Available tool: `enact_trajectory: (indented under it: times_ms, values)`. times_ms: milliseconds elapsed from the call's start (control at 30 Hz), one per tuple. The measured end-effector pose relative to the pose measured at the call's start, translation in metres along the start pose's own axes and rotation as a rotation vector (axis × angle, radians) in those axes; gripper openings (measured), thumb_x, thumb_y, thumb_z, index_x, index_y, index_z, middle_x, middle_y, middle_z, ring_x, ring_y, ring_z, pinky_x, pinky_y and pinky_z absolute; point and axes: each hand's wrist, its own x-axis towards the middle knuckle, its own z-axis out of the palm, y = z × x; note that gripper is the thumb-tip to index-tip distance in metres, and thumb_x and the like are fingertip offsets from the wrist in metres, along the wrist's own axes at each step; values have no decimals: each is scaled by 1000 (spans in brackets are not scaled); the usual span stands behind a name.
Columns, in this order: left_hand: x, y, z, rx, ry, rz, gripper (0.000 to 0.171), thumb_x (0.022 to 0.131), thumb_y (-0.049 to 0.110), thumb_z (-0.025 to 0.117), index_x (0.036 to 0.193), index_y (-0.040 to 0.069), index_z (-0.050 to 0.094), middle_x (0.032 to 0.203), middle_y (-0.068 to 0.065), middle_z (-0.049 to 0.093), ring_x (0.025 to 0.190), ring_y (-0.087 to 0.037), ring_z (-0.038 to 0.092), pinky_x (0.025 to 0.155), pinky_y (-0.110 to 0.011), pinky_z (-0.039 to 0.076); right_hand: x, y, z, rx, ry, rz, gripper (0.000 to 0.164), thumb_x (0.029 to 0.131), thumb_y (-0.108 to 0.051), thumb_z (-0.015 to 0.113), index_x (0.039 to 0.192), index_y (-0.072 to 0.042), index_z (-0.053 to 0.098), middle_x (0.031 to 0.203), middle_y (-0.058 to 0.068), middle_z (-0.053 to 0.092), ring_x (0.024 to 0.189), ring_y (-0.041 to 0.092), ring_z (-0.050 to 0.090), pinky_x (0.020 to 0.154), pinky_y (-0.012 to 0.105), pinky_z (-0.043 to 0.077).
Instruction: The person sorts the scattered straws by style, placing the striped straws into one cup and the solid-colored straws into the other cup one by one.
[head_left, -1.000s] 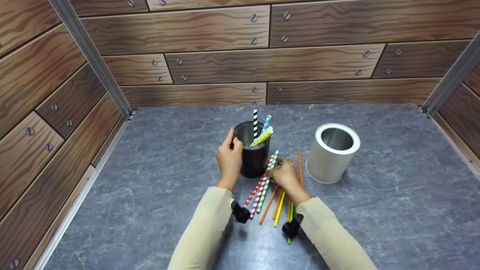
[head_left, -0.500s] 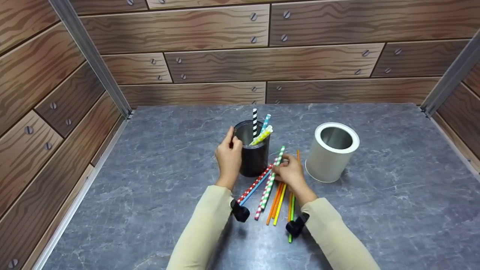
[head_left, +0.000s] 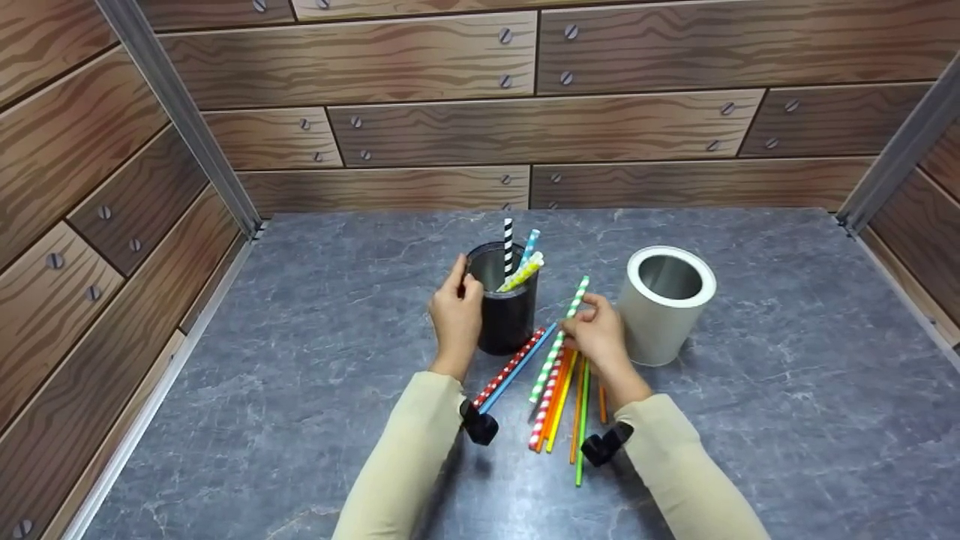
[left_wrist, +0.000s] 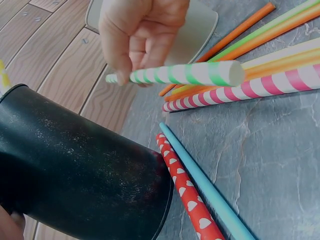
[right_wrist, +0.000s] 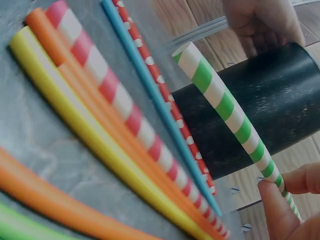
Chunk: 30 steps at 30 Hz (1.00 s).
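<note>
**Pinching a light green-striped straw point(head_left: 553, 352) beside a black canister point(head_left: 508, 319)**

Through the head view, I'm seeing the right hand point(head_left: 598, 330) pinching the straw, tilted, between the canister and a white can point(head_left: 664, 326); the left hand point(head_left: 456, 315) is gripping the canister's rim.

In the left wrist view, the straw is showing above the marbled tabletop point(left_wrist: 240, 165). The canister's speckled, glossy wall is curving smoothly beside a heart-printed red straw point(left_wrist: 189, 200).

In the right wrist view, fingertips point(right_wrist: 272, 202) are pinching the slim tube away from its nearer end. I'm judging it smooth, stiff paper, easily crushed: gentle mid-length pressure should suit.
</note>
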Motion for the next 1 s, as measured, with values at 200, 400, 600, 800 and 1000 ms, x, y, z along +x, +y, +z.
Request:
enact_trajectory:
  times_ms: [200, 400, 600, 800, 1000]
  values:
    - [-1, 0, 0, 2, 7, -3, 42, 83, 11, 51, 124, 10, 61, 119, -10, 61, 53, -11, 36, 52, -21, 35, -3, -12, -1, -6, 45, -49, 62, 76, 10, 58, 134, 7, 36, 81, 6, 45, 60, 7, 52, 59, 27, 53]
    - [0, 0, 1, 5, 4, 0, 42, 83, 11, 51, 124, 11, 60, 118, -11, 62, 52, -11, 35, 51, -21, 33, -9, -26, -1, 40, 78, -96, 63, 76, 11, 59, 134, 4, 37, 81, 5, 45, 58, 5, 50, 56, 22, 51]
    - [0, 0, 0, 12, 6, 5, 41, 84, 13, 52, 124, 10, 60, 120, -10, 60, 51, -10, 34, 51, -22, 34, -15, -37, -3, 86, 113, -145, 63, 77, 10, 59, 135, 0, 37, 81, 4, 43, 56, 3, 50, 52, 19, 49]
    - [0, -2, 0, 10, 4, 2, 41, 84, 12, 51, 124, 11, 60, 120, -9, 61, 56, -11, 39, 56, -22, 37, -22, -42, -3, 177, 140, -238, 60, 78, 11, 58, 134, -2, 40, 80, 3, 43, 55, 3, 49, 51, 19, 48]
    - [0, -2, 1, 12, 12, 4, 41, 84, 12, 52, 123, 11, 61, 119, -9, 61, 67, -12, 49, 62, -23, 42, -30, -48, -2, 271, 160, -389, 58, 77, 13, 57, 132, 0, 39, 82, 4, 43, 58, 5, 47, 54, 19, 49]
